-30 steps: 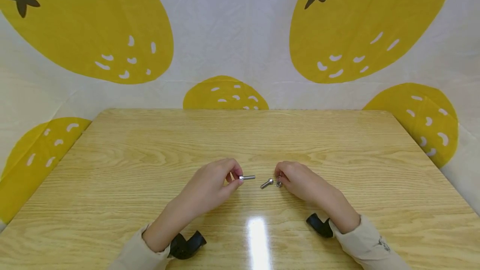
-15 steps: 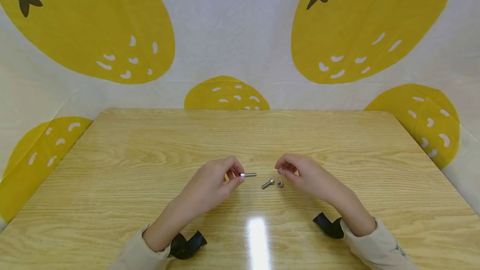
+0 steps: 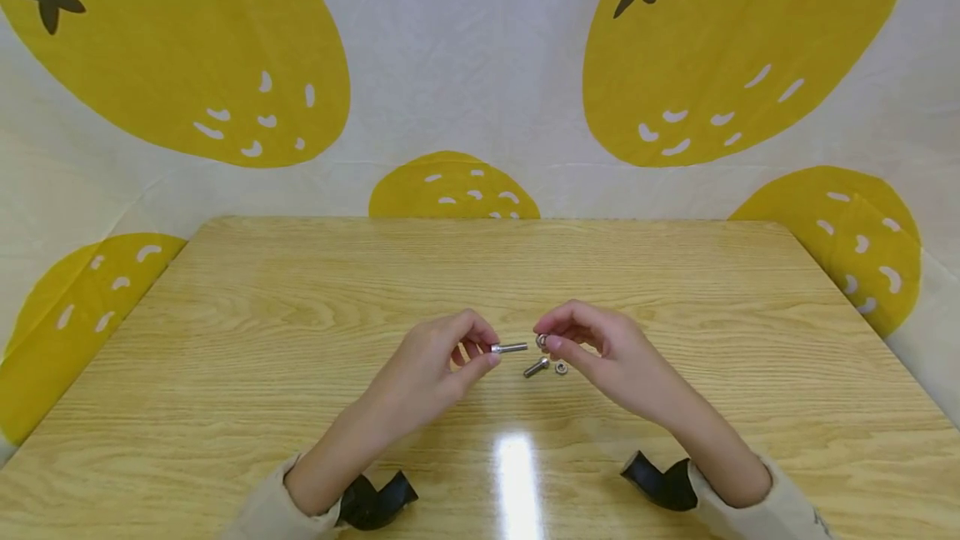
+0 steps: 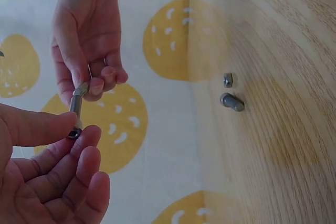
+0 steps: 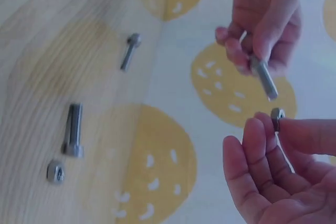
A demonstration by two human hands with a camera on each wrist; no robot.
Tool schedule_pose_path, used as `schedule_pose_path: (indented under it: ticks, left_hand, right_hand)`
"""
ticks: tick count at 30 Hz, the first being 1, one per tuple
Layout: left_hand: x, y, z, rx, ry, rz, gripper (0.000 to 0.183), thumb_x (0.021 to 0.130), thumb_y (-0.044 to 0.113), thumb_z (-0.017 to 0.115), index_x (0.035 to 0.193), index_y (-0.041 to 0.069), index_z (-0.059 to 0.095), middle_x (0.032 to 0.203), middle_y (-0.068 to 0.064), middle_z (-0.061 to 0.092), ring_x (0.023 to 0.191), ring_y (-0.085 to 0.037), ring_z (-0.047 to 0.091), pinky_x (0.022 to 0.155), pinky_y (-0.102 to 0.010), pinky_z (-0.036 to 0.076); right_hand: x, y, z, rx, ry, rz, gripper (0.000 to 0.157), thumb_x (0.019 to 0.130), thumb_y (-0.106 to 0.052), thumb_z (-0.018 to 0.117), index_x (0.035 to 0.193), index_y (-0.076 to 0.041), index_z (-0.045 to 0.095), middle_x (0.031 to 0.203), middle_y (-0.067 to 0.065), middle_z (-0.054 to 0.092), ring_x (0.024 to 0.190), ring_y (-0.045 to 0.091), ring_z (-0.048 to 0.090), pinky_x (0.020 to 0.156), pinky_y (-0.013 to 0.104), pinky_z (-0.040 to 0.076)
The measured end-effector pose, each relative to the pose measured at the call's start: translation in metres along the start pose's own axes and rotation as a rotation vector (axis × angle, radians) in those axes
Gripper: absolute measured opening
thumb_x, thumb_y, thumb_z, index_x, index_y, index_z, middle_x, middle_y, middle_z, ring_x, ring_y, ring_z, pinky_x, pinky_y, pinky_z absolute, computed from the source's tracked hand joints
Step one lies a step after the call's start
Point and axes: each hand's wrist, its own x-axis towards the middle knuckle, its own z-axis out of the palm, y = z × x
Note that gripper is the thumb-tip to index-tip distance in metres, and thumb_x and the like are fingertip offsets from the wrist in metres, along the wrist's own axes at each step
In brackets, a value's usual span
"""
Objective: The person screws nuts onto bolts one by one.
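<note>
My left hand [image 3: 431,363] pinches a metal bolt [image 3: 512,348] by its head, the threaded shank pointing right. Facing it, my right hand [image 3: 626,361] holds a small nut [image 5: 277,119] between thumb and fingertips. In the right wrist view a small gap separates the nut from the bolt's tip. Below the hands, on the table, lie a second bolt [image 3: 536,367] and a second nut [image 3: 561,367], close together. Another bolt [image 5: 130,51] shows on the table in the right wrist view; the head view does not show it.
The wood-grain table [image 3: 315,273] has a bright light reflection near the front. Behind it hangs a white cloth [image 3: 465,65] with yellow fruit shapes. Black curved pieces [image 3: 660,482] stick out at both wrists by the beige sleeves [image 3: 757,515].
My right hand has lifted a nut off the table and moved it left towards the held bolt. The left hand has shifted slightly right with its bolt. The other nut is now uncovered.
</note>
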Motion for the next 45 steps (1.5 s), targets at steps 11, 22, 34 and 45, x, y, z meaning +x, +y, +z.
schedule_pose_path:
  ticks: [11, 22, 34, 45]
  left_hand:
    - [-0.003, 0.008, 0.001, -0.035, 0.024, 0.042, 0.01, 0.086, 0.015, 0.067, 0.093, 0.012, 0.061, 0.08, 0.007, 0.063, 0.071, -0.003, 0.054, 0.065, -0.024, 0.051]
    - [-0.003, 0.008, 0.002, -0.063, 0.026, 0.026, 0.006, 0.087, 0.013, 0.065, 0.091, 0.009, 0.061, 0.077, 0.004, 0.063, 0.067, -0.001, 0.054, 0.061, -0.019, 0.05]
    - [-0.003, 0.008, 0.002, -0.081, 0.042, 0.006, 0.008, 0.085, 0.01, 0.066, 0.091, 0.009, 0.061, 0.078, 0.003, 0.064, 0.067, -0.003, 0.055, 0.062, -0.019, 0.05]
    - [-0.002, 0.011, -0.001, -0.104, 0.091, 0.021, 0.009, 0.085, 0.012, 0.067, 0.093, 0.01, 0.063, 0.08, 0.006, 0.065, 0.068, -0.003, 0.054, 0.063, -0.02, 0.05]
  right_hand:
    - [-0.001, -0.006, 0.009, 0.331, -0.086, 0.091, 0.018, 0.095, -0.006, 0.049, 0.111, 0.003, 0.053, 0.101, 0.019, 0.058, 0.083, 0.019, 0.063, 0.079, 0.03, 0.053]
    - [0.0, -0.009, 0.013, 0.475, -0.088, 0.173, 0.028, 0.096, -0.01, 0.048, 0.114, 0.012, 0.048, 0.091, 0.01, 0.065, 0.082, 0.017, 0.067, 0.085, 0.033, 0.052]
    - [-0.002, -0.013, 0.009, 0.448, -0.081, 0.204, 0.035, 0.093, -0.017, 0.057, 0.119, 0.006, 0.054, 0.095, 0.006, 0.071, 0.094, 0.022, 0.067, 0.091, 0.035, 0.05]
    - [-0.002, -0.013, 0.009, 0.417, -0.009, 0.236, 0.037, 0.088, -0.017, 0.064, 0.12, 0.001, 0.057, 0.1, 0.01, 0.071, 0.097, 0.015, 0.067, 0.083, 0.027, 0.052]
